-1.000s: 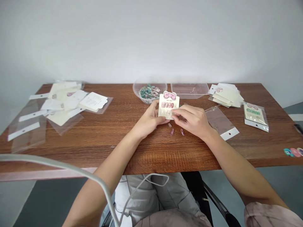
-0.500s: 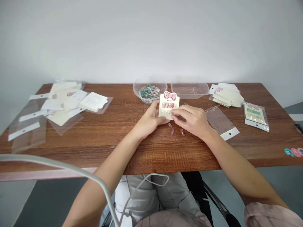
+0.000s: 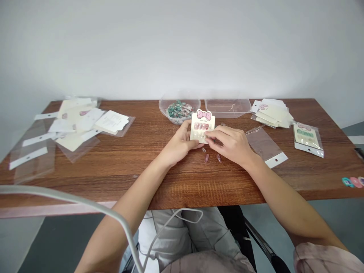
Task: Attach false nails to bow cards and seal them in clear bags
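My left hand (image 3: 181,143) grips the lower left side of a cream display card (image 3: 196,135) topped with a pink bow. A row of pink press-on nails (image 3: 201,126) sits across the card's middle, with pale clear spots below. At the card's lower right, the fingers of my right hand (image 3: 227,143) are pinched together; whatever is between them is too small or hidden to make out. Below the hands a few loose press-on nails lie on the wood, among them a mauve nail (image 3: 206,158) and a darker nail (image 3: 218,158).
Behind the card stand a round clear tub (image 3: 179,112) of green and pink nails and a clear rectangular tray (image 3: 227,109). Cards and bags (image 3: 76,121) pile up at left. At right are an opened clear bag (image 3: 265,146), stacked cards (image 3: 273,113) and a packed nail set (image 3: 308,138). A cable (image 3: 85,203) crosses the front left.
Both hands and the card stay almost in the same place. The whole view shifts very slightly, and my right fingertips remain at the card's lower right.
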`<control>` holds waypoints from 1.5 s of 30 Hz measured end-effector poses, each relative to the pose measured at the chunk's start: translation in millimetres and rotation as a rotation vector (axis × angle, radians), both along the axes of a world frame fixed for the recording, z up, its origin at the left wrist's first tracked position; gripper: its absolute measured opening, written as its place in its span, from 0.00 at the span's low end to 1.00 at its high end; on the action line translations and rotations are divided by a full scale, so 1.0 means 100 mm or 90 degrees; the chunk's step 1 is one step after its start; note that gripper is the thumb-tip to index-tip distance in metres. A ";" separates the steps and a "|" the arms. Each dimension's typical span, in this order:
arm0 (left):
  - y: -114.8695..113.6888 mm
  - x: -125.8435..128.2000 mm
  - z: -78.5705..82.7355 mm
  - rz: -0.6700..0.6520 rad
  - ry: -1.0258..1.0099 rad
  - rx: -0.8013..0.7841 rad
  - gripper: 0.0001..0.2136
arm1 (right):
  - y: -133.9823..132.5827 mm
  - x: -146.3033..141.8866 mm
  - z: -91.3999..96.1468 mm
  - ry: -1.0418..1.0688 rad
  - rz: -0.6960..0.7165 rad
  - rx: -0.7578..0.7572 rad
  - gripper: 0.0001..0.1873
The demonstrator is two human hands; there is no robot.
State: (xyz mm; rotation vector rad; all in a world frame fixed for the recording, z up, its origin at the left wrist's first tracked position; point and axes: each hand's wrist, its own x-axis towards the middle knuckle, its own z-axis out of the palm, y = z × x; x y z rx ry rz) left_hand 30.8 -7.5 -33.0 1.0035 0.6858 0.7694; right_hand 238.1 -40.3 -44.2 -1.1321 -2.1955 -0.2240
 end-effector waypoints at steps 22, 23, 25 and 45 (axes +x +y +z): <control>-0.02 0.00 0.05 0.021 -0.004 -0.021 0.26 | -0.01 0.00 0.02 0.087 0.009 -0.053 0.10; -0.02 0.00 0.06 0.019 -0.005 -0.021 0.26 | -0.01 0.00 0.02 0.099 0.015 -0.055 0.09; -0.03 0.00 0.07 0.016 -0.006 -0.021 0.26 | -0.01 0.00 0.03 0.122 0.017 -0.070 0.08; 0.02 -0.06 0.10 0.066 0.004 -0.018 0.27 | -0.04 0.00 0.04 0.304 0.019 -0.112 0.04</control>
